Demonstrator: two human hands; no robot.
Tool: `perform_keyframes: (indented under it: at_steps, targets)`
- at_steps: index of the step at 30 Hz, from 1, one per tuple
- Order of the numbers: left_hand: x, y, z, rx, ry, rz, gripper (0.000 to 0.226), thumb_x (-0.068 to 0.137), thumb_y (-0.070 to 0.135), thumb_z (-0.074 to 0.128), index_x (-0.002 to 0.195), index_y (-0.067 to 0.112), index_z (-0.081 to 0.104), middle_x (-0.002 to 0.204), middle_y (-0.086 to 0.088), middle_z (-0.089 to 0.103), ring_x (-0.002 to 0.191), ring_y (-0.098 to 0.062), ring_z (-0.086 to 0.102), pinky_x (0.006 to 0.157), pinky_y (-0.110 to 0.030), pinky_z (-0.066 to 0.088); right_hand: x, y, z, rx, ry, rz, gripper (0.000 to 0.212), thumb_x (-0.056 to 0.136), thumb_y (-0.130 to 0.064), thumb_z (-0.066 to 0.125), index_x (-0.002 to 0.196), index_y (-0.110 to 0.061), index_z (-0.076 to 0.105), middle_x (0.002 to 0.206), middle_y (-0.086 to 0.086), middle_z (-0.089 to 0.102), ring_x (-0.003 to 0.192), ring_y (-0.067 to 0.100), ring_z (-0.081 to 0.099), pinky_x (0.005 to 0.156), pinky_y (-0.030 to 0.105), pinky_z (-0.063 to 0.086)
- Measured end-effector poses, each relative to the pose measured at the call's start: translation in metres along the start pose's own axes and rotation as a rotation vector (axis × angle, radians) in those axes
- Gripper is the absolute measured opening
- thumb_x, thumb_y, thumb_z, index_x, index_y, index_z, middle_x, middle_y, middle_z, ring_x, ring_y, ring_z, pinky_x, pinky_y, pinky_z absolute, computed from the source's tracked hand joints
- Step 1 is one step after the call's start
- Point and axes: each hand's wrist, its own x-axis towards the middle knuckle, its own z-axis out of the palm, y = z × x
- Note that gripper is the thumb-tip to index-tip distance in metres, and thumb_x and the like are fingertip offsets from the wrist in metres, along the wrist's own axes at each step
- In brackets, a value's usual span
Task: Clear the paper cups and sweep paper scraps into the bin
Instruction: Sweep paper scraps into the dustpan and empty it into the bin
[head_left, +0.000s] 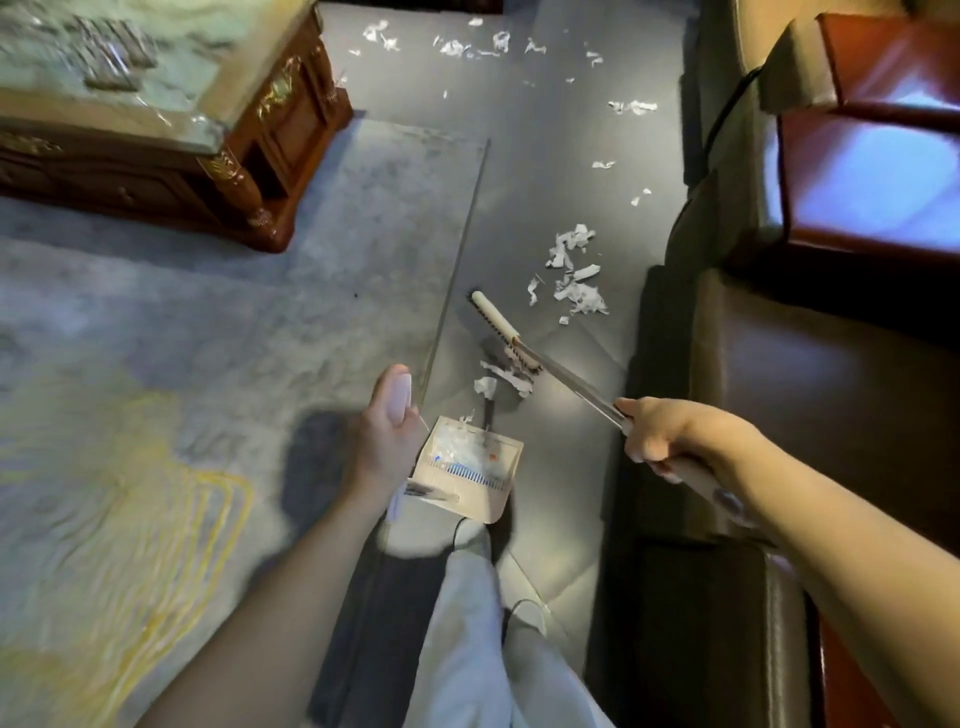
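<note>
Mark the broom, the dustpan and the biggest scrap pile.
broom (497, 318): head view, on its white head bar.
dustpan (480, 503): head view, on the pan's bare beige wall.
scrap pile (581, 297): head view, on the pile's lower middle.

Mid-frame, the left hand (382, 441) grips the dustpan (467, 470) by its handle, thumb raised, while the right hand (652, 434), further right, fists round the broom (571, 384) shaft.
</note>
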Motion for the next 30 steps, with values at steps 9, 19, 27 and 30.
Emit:
perform_keyframes:
  at_steps: [9,19,27,30]
  targets:
    - [0.109,0.031,0.017,0.005,-0.074,0.019,0.043,0.093,0.007,0.051,0.132,0.027,0.049,0.114,-0.031,0.059,0.100,-0.050,0.058,0.080,-0.059,0.050,0.079,-0.025,-0.016,0.144,-0.091,-0.030,0.074,0.088,0.004,0.053,0.152,-0.015,0.021,0.135,0.017,0.050,0.065,0.008,0.042,0.052,0.023,0.047]
    - [0.169,0.084,0.050,0.033,-0.167,0.085,0.045,0.091,0.012,0.055,0.129,0.035,0.051,0.099,-0.026,0.066,0.084,-0.046,0.064,0.073,-0.053,0.055,0.015,-0.011,-0.095,0.315,-0.421,-0.002,0.072,0.094,0.000,0.048,0.151,-0.029,0.016,0.056,-0.001,0.051,0.042,0.006,0.045,0.044,0.020,0.043]
    - [0.221,0.134,0.098,0.044,-0.150,0.118,0.043,0.090,0.014,0.054,0.126,0.037,0.050,0.098,-0.022,0.068,0.081,-0.043,0.065,0.070,-0.049,0.057,0.056,0.008,-0.195,0.376,-0.264,0.013,0.078,0.091,0.001,0.051,0.151,-0.034,0.016,0.050,0.001,0.053,0.039,0.008,0.045,0.041,0.023,0.043]
    - [0.244,0.155,0.125,0.044,-0.120,0.105,0.043,0.091,0.015,0.053,0.125,0.042,0.048,0.096,-0.025,0.067,0.079,-0.047,0.062,0.067,-0.052,0.056,0.087,0.023,-0.249,0.398,-0.214,0.010,0.079,0.091,0.000,0.053,0.151,-0.034,0.017,0.050,0.002,0.055,0.038,0.009,0.046,0.040,0.024,0.043]
